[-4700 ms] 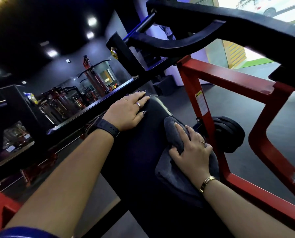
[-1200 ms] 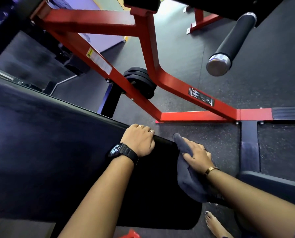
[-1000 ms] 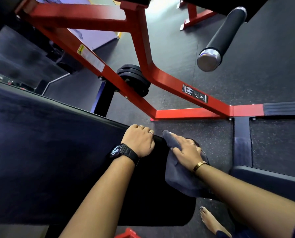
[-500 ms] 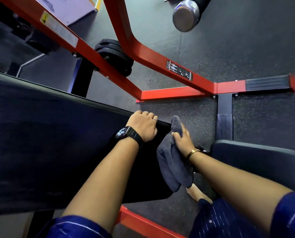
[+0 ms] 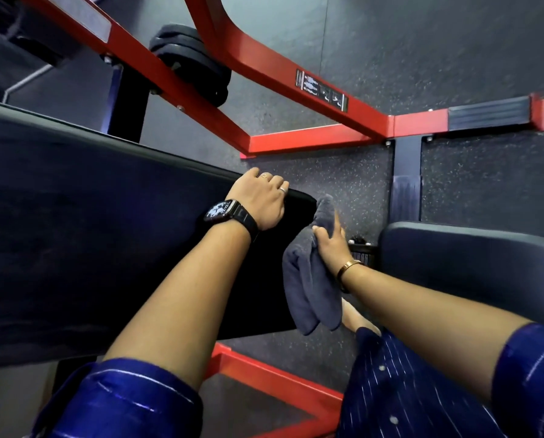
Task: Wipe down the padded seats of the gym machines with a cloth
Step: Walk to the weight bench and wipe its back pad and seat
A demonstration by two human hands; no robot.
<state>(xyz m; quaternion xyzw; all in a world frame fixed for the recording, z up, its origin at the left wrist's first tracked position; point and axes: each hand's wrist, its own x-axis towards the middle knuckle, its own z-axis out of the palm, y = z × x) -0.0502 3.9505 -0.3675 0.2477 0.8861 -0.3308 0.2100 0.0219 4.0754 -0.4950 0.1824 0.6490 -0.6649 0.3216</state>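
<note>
A long black padded bench [image 5: 74, 232] of a red-framed machine fills the left half of the view. My left hand [image 5: 261, 202], with a black watch on the wrist, rests on the pad's far corner with its fingers curled over the edge. My right hand [image 5: 329, 240] grips a dark grey cloth [image 5: 308, 292] against the end face of that pad; the cloth hangs down below the hand. A second dark padded seat [image 5: 469, 267] lies to the right of my right forearm.
The red steel frame [image 5: 311, 99] runs diagonally above the pad and joins a floor bar [image 5: 422, 124]. Black weight plates [image 5: 191, 61] hang behind the frame. Another red bar [image 5: 273, 380] lies on the speckled rubber floor below. My bare foot [image 5: 356, 320] stands beside the cloth.
My right hand has carried the cloth off the pad's top, over the end edge, so it now hangs along the end face. My view has tilted down. The left hand stays on the corner.
</note>
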